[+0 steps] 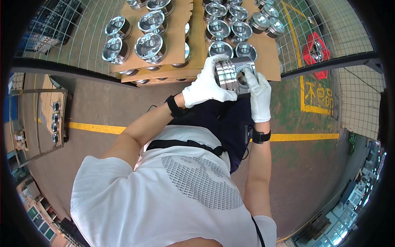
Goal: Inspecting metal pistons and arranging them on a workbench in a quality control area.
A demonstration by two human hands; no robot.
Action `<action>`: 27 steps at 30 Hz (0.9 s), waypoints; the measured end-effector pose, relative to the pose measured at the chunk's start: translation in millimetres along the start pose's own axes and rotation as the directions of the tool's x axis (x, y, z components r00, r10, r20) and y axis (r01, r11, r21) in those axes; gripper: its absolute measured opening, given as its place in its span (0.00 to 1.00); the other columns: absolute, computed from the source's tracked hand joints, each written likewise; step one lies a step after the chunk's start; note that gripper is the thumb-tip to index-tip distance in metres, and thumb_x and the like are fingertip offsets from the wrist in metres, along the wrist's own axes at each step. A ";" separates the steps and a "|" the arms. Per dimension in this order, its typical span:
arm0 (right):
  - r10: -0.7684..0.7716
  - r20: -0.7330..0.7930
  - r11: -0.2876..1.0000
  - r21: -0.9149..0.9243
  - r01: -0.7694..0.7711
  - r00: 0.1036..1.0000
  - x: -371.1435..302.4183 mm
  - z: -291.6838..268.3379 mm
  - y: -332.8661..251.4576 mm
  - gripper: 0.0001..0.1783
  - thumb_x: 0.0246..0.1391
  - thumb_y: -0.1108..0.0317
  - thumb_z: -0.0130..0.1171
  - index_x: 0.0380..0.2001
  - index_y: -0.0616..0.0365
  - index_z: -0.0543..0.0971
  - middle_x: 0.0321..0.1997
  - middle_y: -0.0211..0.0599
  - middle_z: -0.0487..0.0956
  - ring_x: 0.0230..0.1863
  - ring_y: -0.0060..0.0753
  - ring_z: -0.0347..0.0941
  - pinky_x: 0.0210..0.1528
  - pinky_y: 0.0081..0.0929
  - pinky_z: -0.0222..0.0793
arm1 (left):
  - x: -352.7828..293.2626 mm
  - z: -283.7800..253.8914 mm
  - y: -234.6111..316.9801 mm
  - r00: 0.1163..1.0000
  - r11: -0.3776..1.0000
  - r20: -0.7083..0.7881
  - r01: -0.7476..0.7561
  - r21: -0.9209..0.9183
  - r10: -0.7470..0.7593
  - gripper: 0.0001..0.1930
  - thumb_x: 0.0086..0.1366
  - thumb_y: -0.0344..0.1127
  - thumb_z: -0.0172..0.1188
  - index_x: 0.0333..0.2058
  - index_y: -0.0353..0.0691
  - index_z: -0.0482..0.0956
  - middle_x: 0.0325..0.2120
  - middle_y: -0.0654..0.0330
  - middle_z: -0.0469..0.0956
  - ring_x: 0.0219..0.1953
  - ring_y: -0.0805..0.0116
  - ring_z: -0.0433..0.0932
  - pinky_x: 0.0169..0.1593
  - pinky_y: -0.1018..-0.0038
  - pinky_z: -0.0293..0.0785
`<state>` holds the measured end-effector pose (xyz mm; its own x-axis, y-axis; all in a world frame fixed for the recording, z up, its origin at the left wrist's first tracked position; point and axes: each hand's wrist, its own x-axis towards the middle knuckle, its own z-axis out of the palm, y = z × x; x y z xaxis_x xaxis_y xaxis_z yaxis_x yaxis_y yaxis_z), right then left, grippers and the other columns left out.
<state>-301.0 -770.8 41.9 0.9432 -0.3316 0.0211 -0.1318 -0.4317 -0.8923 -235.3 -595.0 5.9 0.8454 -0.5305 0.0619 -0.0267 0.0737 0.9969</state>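
A metal engine piston with ring grooves round its crown is held sideways in front of me, its grooved end to the left and its dark skirt to the right. My left hand, in a white glove, wraps round the grooved end with the thumb below. On the skirt side, my gloved right hand grips the piston, its fingertips at the round pin bore. Just beyond my hands, more pistons stand in rows on brown cardboard.
A cardboard-topped stack at the left carries further pistons. Wire mesh fencing with a dark rail flanks the stacks. A red bin with metal parts lies at the right. Several pistons stand on a rack at far left.
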 end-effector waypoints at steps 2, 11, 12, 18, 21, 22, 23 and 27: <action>0.143 -0.034 0.974 0.185 -0.134 0.989 -3.6 5.6 -7.9 0.16 0.64 0.59 0.58 0.39 0.64 0.81 0.33 0.28 0.75 0.31 0.17 0.64 0.34 0.19 0.60 | -0.6 -2.3 4.7 0.998 0.996 0.041 0.046 -0.075 -0.043 0.57 0.35 0.29 0.80 0.65 0.40 0.55 0.53 0.56 0.70 0.54 0.68 0.72 0.58 0.70 0.71; 0.170 -0.112 0.942 0.311 -0.128 0.979 -2.7 15.2 -10.3 0.13 0.63 0.61 0.59 0.37 0.62 0.82 0.32 0.22 0.75 0.32 0.14 0.65 0.36 0.17 0.61 | 6.7 -15.3 4.8 0.987 0.890 0.141 0.132 -0.436 -0.077 0.42 0.51 0.27 0.69 0.65 0.39 0.60 0.56 0.56 0.68 0.58 0.67 0.69 0.64 0.69 0.65; 0.150 -0.125 0.934 0.343 -0.099 0.981 -2.4 16.4 -9.7 0.13 0.63 0.62 0.59 0.37 0.62 0.82 0.32 0.23 0.76 0.33 0.13 0.66 0.37 0.17 0.62 | 6.6 -14.5 4.4 0.987 0.890 0.141 0.131 -0.436 -0.077 0.42 0.51 0.27 0.69 0.65 0.39 0.60 0.56 0.56 0.68 0.58 0.67 0.69 0.64 0.69 0.65; 0.167 -0.167 0.912 0.400 -0.088 0.972 0.4 20.1 -19.1 0.14 0.57 0.62 0.67 0.25 0.61 0.79 0.24 0.21 0.72 0.26 0.11 0.62 0.29 0.16 0.58 | 10.0 -12.1 -8.0 0.994 0.841 0.093 0.105 -0.531 -0.065 0.27 0.65 0.35 0.59 0.62 0.39 0.65 0.53 0.57 0.73 0.55 0.69 0.72 0.61 0.70 0.67; 0.107 -0.138 0.944 0.324 -0.057 0.985 5.4 18.5 -19.0 0.16 0.57 0.61 0.67 0.25 0.63 0.80 0.25 0.26 0.75 0.27 0.16 0.66 0.32 0.19 0.63 | 12.9 -12.2 -7.9 0.991 0.817 0.091 0.135 -0.561 -0.101 0.28 0.67 0.40 0.55 0.62 0.34 0.62 0.56 0.53 0.70 0.59 0.66 0.70 0.65 0.68 0.64; 0.101 -0.138 0.944 0.326 -0.051 0.985 7.6 19.1 -18.5 0.16 0.57 0.61 0.67 0.25 0.63 0.80 0.25 0.26 0.75 0.27 0.16 0.66 0.32 0.19 0.63 | 14.9 -13.2 -11.2 0.991 0.783 0.096 0.134 -0.607 -0.096 0.28 0.68 0.40 0.54 0.62 0.34 0.62 0.56 0.53 0.71 0.59 0.65 0.71 0.65 0.67 0.64; 0.013 -0.164 0.975 0.221 0.024 0.986 9.9 20.5 -17.3 0.16 0.56 0.60 0.67 0.27 0.65 0.81 0.26 0.29 0.78 0.29 0.20 0.69 0.35 0.22 0.65 | 16.3 -14.0 -13.3 0.991 0.747 0.100 0.133 -0.651 -0.089 0.27 0.68 0.41 0.54 0.62 0.34 0.62 0.55 0.53 0.71 0.58 0.65 0.71 0.64 0.66 0.65; -0.008 -0.098 0.996 0.088 0.017 0.995 20.3 17.7 -18.2 0.18 0.55 0.58 0.67 0.32 0.66 0.83 0.32 0.38 0.82 0.34 0.29 0.75 0.41 0.27 0.69 | 18.0 -14.0 -6.1 0.995 0.737 0.061 0.099 -0.668 -0.078 0.27 0.69 0.41 0.54 0.62 0.34 0.62 0.55 0.53 0.71 0.57 0.65 0.72 0.63 0.65 0.66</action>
<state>-274.1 -754.9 50.5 0.9098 -0.4087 0.0723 -0.0886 -0.3613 -0.9282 -212.4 -593.2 0.3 0.8108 -0.5851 -0.0136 0.4204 0.5661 0.7091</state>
